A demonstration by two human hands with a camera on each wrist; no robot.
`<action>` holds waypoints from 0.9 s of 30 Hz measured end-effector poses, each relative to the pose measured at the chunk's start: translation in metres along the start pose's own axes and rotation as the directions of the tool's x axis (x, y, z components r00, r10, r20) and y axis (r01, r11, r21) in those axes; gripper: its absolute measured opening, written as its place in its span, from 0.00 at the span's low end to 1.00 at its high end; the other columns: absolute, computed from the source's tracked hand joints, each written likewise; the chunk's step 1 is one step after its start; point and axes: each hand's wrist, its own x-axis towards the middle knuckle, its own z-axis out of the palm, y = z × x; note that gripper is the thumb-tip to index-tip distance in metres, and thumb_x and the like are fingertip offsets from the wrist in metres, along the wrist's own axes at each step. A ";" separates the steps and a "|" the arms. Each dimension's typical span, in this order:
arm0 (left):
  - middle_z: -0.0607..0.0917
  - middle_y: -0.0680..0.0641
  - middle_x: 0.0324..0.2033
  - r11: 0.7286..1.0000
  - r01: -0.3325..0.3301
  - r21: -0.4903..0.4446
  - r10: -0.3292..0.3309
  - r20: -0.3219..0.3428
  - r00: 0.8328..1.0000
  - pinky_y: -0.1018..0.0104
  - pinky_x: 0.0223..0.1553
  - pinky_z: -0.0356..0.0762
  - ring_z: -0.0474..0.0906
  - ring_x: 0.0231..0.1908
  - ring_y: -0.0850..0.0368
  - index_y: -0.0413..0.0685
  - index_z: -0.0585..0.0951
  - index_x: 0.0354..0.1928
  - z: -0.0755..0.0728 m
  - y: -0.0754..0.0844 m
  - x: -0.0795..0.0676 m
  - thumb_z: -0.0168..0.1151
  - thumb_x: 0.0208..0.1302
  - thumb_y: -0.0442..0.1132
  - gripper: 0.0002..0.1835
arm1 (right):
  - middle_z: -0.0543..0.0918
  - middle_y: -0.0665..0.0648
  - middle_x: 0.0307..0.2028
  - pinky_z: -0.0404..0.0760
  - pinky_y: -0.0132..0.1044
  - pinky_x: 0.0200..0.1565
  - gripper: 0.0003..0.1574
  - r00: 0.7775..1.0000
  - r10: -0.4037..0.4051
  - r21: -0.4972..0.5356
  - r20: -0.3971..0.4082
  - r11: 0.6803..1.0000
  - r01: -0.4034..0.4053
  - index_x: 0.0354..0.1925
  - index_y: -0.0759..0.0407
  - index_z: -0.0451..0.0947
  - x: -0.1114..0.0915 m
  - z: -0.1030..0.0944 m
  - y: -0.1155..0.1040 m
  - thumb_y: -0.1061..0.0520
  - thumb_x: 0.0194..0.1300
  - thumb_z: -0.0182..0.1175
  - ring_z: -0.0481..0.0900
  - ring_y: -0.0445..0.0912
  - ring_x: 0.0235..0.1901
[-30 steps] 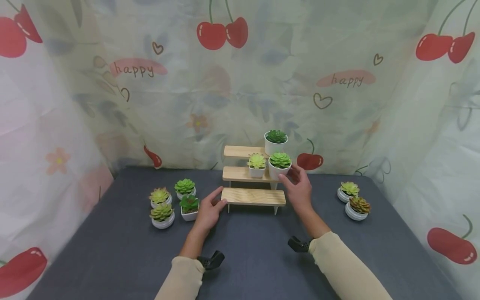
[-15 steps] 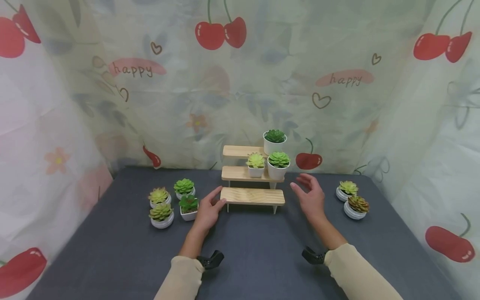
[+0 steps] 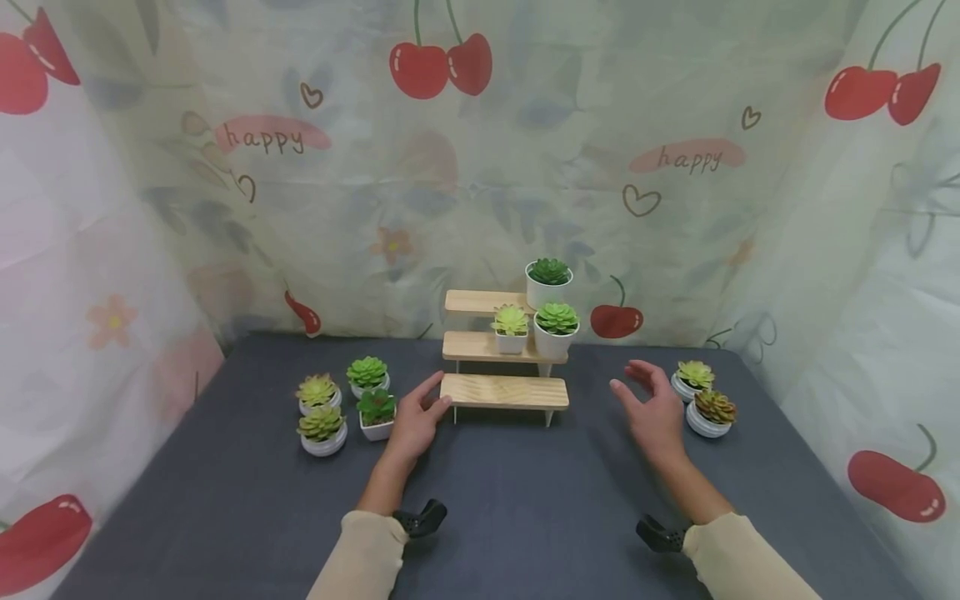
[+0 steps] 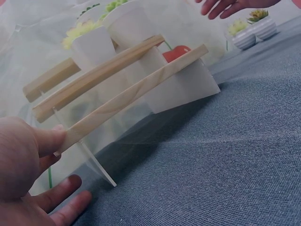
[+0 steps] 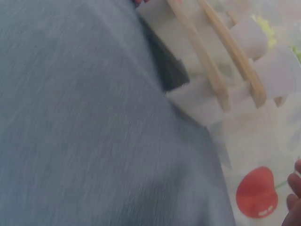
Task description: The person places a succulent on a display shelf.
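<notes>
A three-step wooden display stand point(image 3: 504, 391) stands at the table's middle back. My left hand point(image 3: 414, 423) pinches the left end of its lowest board, thumb above and index finger beneath in the left wrist view, its other fingers spread below. On the middle step are a small pale green succulent point(image 3: 512, 329) in a square white pot and a brighter succulent point(image 3: 556, 331) in a round white pot. A dark green succulent point(image 3: 548, 283) sits on the top step. My right hand point(image 3: 658, 421) holds nothing, fingers loosely bent, just left of two potted succulents, one yellow-green point(image 3: 692, 380) and one reddish-brown point(image 3: 709, 413).
Left of the stand is a cluster of several potted succulents, including a dark one point(image 3: 377, 414) in a square pot close to my left hand and a light green one point(image 3: 322, 431) in front. A cherry-print curtain point(image 3: 525, 142) hangs behind the dark tablecloth point(image 3: 517, 508).
My right hand has let go of the bright succulent on the middle step and moved right and toward me, near the right-hand pair. My left hand keeps its place on the stand.
</notes>
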 end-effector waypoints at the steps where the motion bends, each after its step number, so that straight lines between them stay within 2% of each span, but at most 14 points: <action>1: 0.76 0.42 0.60 1.000 -0.001 -0.005 0.001 0.002 1.000 0.52 0.49 0.75 0.78 0.50 0.49 0.51 0.70 0.70 0.000 0.000 0.000 0.59 0.70 0.38 0.27 | 0.81 0.62 0.52 0.70 0.54 0.57 0.28 1.000 -0.016 -0.026 -0.006 1.000 0.016 0.58 0.62 0.73 -0.001 -0.003 0.002 0.55 0.63 0.68 0.75 0.55 0.57; 5: 0.77 0.41 0.59 1.000 -0.009 -0.012 0.009 0.010 1.000 0.53 0.48 0.76 0.78 0.50 0.49 0.49 0.70 0.70 0.000 -0.001 0.001 0.59 0.70 0.37 0.27 | 0.81 0.63 0.52 0.68 0.54 0.57 0.28 0.995 -0.086 -0.132 -0.043 0.988 0.079 0.57 0.63 0.74 -0.006 -0.017 0.013 0.57 0.60 0.70 0.75 0.57 0.55; 10: 0.77 0.41 0.59 1.000 -0.014 -0.010 0.014 0.008 1.000 0.53 0.48 0.76 0.79 0.50 0.49 0.49 0.69 0.70 0.000 -0.001 0.001 0.59 0.70 0.37 0.27 | 0.79 0.66 0.51 0.67 0.56 0.55 0.29 0.980 -0.160 -0.213 -0.117 0.968 0.132 0.55 0.66 0.75 -0.010 -0.033 0.027 0.61 0.56 0.72 0.73 0.60 0.54; 16: 0.76 0.41 0.61 1.000 -0.009 -0.010 0.009 0.012 1.000 0.52 0.49 0.76 0.78 0.52 0.49 0.49 0.69 0.70 0.001 0.000 0.001 0.59 0.70 0.37 0.27 | 0.78 0.69 0.51 0.64 0.59 0.52 0.32 0.946 -0.230 -0.244 -0.227 0.954 0.173 0.53 0.69 0.75 -0.013 -0.053 0.044 0.65 0.50 0.75 0.70 0.64 0.52; 20: 0.76 0.41 0.60 1.000 -0.007 -0.004 0.007 0.011 1.000 0.53 0.48 0.76 0.78 0.50 0.49 0.49 0.69 0.70 0.001 0.000 0.001 0.59 0.70 0.37 0.27 | 0.76 0.71 0.52 0.61 0.58 0.56 0.34 0.921 -0.274 -0.268 -0.275 0.942 0.200 0.53 0.73 0.73 -0.012 -0.067 0.054 0.67 0.48 0.75 0.69 0.66 0.54; 23: 0.77 0.41 0.59 1.000 -0.007 -0.002 0.007 0.008 1.000 0.53 0.48 0.76 0.79 0.50 0.49 0.50 0.69 0.70 0.001 0.001 0.001 0.59 0.70 0.37 0.27 | 0.74 0.71 0.56 0.58 0.57 0.61 0.37 0.929 -0.216 -0.276 -0.299 0.952 0.133 0.58 0.71 0.71 -0.011 -0.078 0.058 0.66 0.51 0.74 0.66 0.66 0.58; 27: 0.77 0.41 0.59 1.000 -0.010 -0.002 0.010 0.006 1.000 0.52 0.49 0.76 0.78 0.51 0.49 0.49 0.69 0.70 -0.001 0.001 0.000 0.59 0.70 0.37 0.27 | 0.68 0.70 0.62 0.56 0.58 0.63 0.43 0.959 -0.035 -0.267 -0.283 0.963 -0.044 0.67 0.66 0.64 -0.012 -0.088 0.060 0.60 0.57 0.71 0.60 0.65 0.63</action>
